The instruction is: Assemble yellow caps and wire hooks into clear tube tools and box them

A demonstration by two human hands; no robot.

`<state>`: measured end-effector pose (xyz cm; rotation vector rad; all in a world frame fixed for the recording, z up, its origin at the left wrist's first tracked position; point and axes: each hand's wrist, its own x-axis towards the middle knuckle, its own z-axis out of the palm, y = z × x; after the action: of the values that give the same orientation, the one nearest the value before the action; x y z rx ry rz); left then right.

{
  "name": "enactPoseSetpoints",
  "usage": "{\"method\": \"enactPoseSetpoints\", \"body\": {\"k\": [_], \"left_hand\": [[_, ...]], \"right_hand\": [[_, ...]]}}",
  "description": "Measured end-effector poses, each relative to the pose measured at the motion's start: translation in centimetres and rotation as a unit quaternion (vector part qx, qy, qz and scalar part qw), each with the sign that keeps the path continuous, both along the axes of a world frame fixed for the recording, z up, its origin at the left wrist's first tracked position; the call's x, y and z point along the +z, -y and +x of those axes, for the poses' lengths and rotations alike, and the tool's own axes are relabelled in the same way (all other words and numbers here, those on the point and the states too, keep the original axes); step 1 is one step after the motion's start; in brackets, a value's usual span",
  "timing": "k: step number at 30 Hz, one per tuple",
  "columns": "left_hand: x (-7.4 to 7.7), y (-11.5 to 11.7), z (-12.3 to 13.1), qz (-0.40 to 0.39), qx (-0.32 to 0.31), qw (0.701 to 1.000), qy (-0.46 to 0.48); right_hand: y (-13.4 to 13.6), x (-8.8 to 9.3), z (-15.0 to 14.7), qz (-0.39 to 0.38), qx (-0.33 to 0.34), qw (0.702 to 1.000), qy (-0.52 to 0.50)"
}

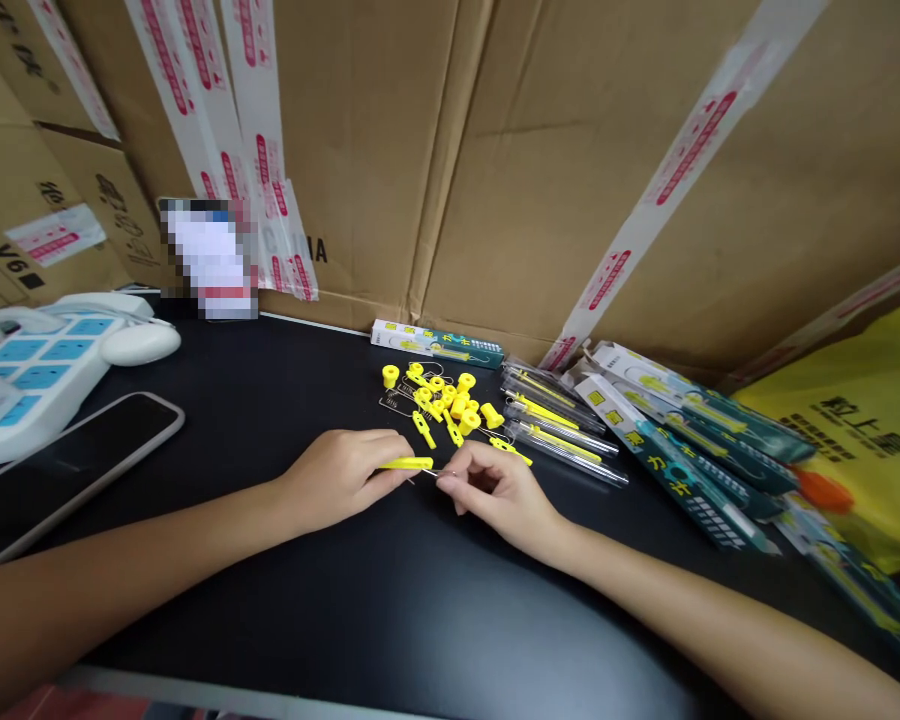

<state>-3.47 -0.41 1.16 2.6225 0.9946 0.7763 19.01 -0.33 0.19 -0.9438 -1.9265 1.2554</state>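
Between the thumb and fingers of my left hand (352, 475) is a flat yellow plastic strip (412, 463), its end pointing right. My right hand (495, 490) pinches a thin metal wire piece (436, 474) that meets the strip's tip; whether the two are joined I cannot tell. Just beyond my hands lies a loose pile of yellow plastic caps (466, 420) and small yellow pieces with wire hooks (424, 430). Clear tubes with yellow strips inside (562, 425) lie to the right of that pile.
Printed narrow boxes (667, 460) are stacked at the right by a yellow bag (855, 420). Another such box (436, 343) lies at the back. On the left are a power strip (60, 345), a dark-screened phone (75, 470) and a propped phone (214, 260). Cardboard boxes (360, 150) wall the back.
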Motion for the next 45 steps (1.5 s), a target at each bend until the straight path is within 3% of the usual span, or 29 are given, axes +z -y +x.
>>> {"method": "enactPoseSetpoints", "body": {"k": [5,9,13,18,23,28,39,45], "left_hand": [[-0.3,-0.1,0.0,-0.038,0.010,0.998,-0.040],[0.3,0.2,0.3,-0.125,0.030,0.989,-0.071],[1.5,0.8,0.7,-0.260,0.026,0.965,-0.009],[1.4,0.9,0.9,-0.312,0.024,0.949,0.047],[0.6,0.4,0.8,-0.432,0.044,0.896,0.092],[0.3,0.1,0.7,-0.465,0.037,0.878,0.107],[0.2,-1.2,1.0,-0.569,0.004,0.813,0.126],[0.1,-2.4,1.8,-0.575,-0.018,0.809,0.121]], "right_hand": [[-0.1,-0.1,0.1,0.047,0.025,0.998,0.026],[-0.2,-0.3,0.0,0.125,0.040,0.988,0.078],[-0.4,-0.4,0.1,0.173,0.035,0.980,0.090],[-0.4,-0.5,-0.1,0.211,0.020,0.974,0.085],[-0.6,-0.7,-0.3,0.154,-0.009,0.986,0.061],[-1.1,-0.6,-0.3,0.104,0.005,0.994,0.045],[-1.8,-0.2,0.1,0.120,0.046,0.990,0.056],[-2.3,-0.5,0.3,0.141,0.002,0.989,0.050]]}}
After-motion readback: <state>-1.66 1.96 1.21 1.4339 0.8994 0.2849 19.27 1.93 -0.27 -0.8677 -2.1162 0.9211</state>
